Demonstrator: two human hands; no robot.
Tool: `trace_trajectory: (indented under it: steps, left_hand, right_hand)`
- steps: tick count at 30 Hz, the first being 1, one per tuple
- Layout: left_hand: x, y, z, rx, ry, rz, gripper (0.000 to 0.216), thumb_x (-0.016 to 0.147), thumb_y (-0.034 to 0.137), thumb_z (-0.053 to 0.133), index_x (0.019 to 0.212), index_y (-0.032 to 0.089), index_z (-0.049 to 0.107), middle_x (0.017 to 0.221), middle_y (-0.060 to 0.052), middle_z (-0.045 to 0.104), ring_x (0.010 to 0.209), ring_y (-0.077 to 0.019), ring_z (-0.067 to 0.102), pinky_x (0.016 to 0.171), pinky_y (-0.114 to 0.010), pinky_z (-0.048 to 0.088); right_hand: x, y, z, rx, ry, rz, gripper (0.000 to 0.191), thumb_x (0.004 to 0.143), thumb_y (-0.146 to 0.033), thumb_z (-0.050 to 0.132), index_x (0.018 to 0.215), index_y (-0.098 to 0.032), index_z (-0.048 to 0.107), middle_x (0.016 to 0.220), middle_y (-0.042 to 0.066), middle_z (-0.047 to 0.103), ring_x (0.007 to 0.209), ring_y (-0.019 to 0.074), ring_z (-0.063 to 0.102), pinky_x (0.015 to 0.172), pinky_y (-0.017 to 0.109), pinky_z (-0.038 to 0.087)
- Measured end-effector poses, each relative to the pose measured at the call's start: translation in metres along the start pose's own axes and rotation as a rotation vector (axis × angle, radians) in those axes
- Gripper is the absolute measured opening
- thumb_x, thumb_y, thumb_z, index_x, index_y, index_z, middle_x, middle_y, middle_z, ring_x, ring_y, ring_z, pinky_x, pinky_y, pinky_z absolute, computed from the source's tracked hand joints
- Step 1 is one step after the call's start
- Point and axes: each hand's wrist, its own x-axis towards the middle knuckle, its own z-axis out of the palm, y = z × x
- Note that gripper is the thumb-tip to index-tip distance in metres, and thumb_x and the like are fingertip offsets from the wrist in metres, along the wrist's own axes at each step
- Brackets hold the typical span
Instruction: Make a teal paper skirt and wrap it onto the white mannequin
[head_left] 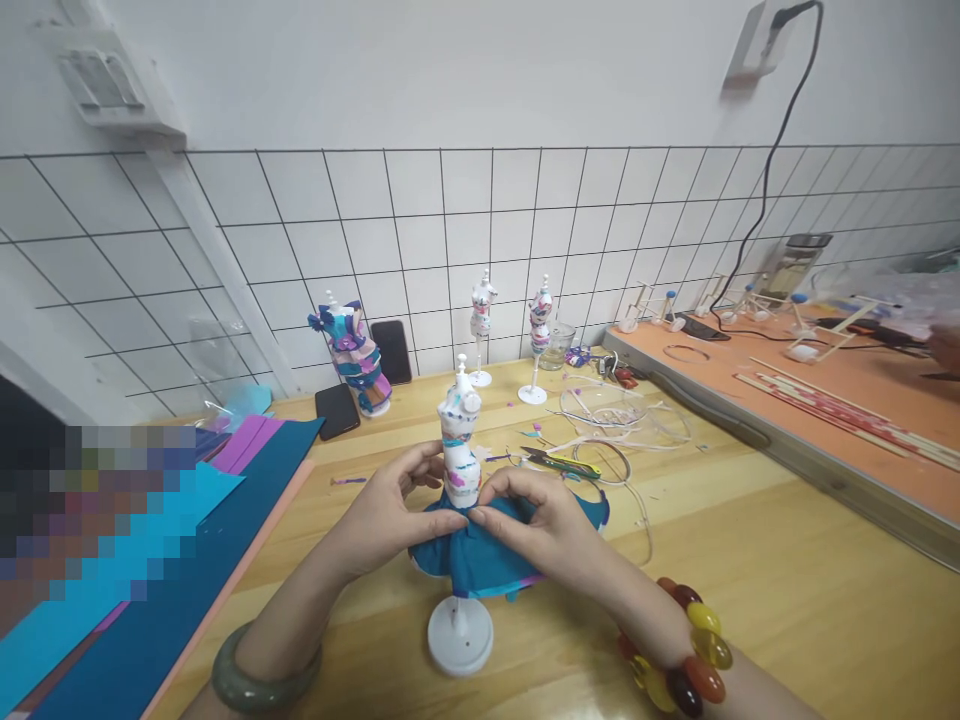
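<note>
A small white dress form [459, 460] with coloured patches stands upright on a round white base [460, 640]. A dark teal skirt [495, 560] with purple at its edge hangs around its lower body. My left hand [397, 495] curves around the form's left side, its thumb pressing the skirt's waist at the front. From the right, my right hand [532, 510] pinches the same waist edge between thumb and fingers. Both thumbs nearly meet at the front. The left fingertips are partly hidden behind the form.
Green-handled scissors [562, 462] and loose cords [615, 410] lie behind the right hand. Two bare dress forms and a dressed one [352, 350] stand near the tiled wall, beside phones [337, 412]. Coloured sheets [255, 500] are at left; an orange board [750, 360] holds sticks at right.
</note>
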Motion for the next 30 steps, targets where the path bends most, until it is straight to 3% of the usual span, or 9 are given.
trace_trajectory:
  steps: [11,19,26,30]
  left_hand:
    - [-0.001,0.013,0.008,-0.009,0.009,0.003,0.045,0.069,0.028,0.071,0.11,0.02,0.055,0.104,-0.003,0.063,0.101,-0.0194,0.055,0.089,-0.031,0.042]
    - [0.001,0.005,0.001,0.011,0.023,0.052,0.04,0.071,0.025,0.067,0.109,0.016,0.055,0.106,-0.006,0.062,0.101,-0.0208,0.055,0.09,-0.032,0.041]
    - [0.0,0.004,0.0,0.026,-0.01,0.064,0.039,0.071,0.025,0.066,0.108,0.016,0.057,0.106,-0.006,0.063,0.099,-0.0223,0.056,0.086,-0.031,0.043]
    - [-0.001,0.003,0.0,-0.011,-0.058,0.029,0.05,0.072,0.026,0.066,0.118,0.016,0.052,0.114,-0.008,0.061,0.105,-0.0242,0.055,0.09,-0.033,0.042]
  right_hand:
    - [-0.001,-0.001,0.001,-0.027,0.028,-0.085,0.005,0.078,-0.02,0.061,0.074,-0.017,0.06,0.071,0.002,0.065,0.066,0.0124,0.059,0.062,0.023,0.045]
    - [0.001,0.002,-0.007,-0.045,-0.004,-0.052,0.006,0.081,-0.023,0.059,0.081,-0.018,0.061,0.075,0.002,0.065,0.069,0.0128,0.059,0.064,0.023,0.045]
    - [-0.001,-0.005,-0.01,-0.039,-0.118,-0.043,0.008,0.082,-0.024,0.058,0.082,-0.018,0.064,0.077,0.002,0.065,0.071,0.0132,0.059,0.065,0.025,0.046]
    - [-0.001,-0.011,-0.009,0.047,-0.178,-0.048,0.009,0.082,-0.019,0.057,0.083,-0.018,0.066,0.077,0.003,0.066,0.072,0.0133,0.06,0.067,0.025,0.047]
